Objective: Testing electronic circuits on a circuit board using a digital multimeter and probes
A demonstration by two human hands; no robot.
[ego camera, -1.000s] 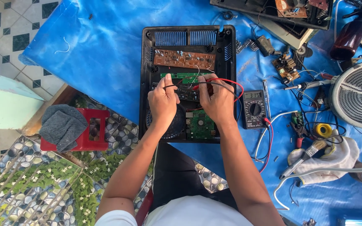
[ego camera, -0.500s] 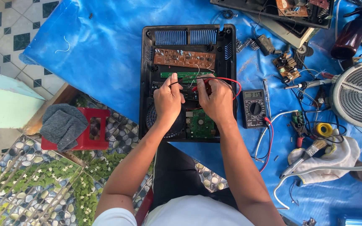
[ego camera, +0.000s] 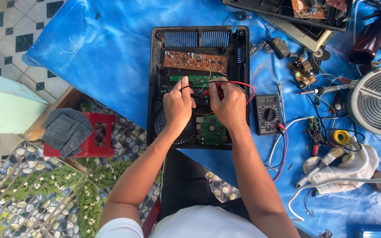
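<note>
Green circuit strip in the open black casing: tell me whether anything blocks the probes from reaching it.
Nothing visible does. The left hand holds the black probe and the right hand the red probe; both tips sit beside the green circuit strip, unobstructed.

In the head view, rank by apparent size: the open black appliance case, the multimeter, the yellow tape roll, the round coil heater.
1. open black appliance case
2. round coil heater, partly cut off by the frame
3. multimeter
4. yellow tape roll

Both hands have crept toward the far edge of the open black case (ego camera: 155, 88). The left hand (ego camera: 178, 105) and right hand (ego camera: 228, 105) now hold their probes over the green board (ego camera: 195, 79).
</note>
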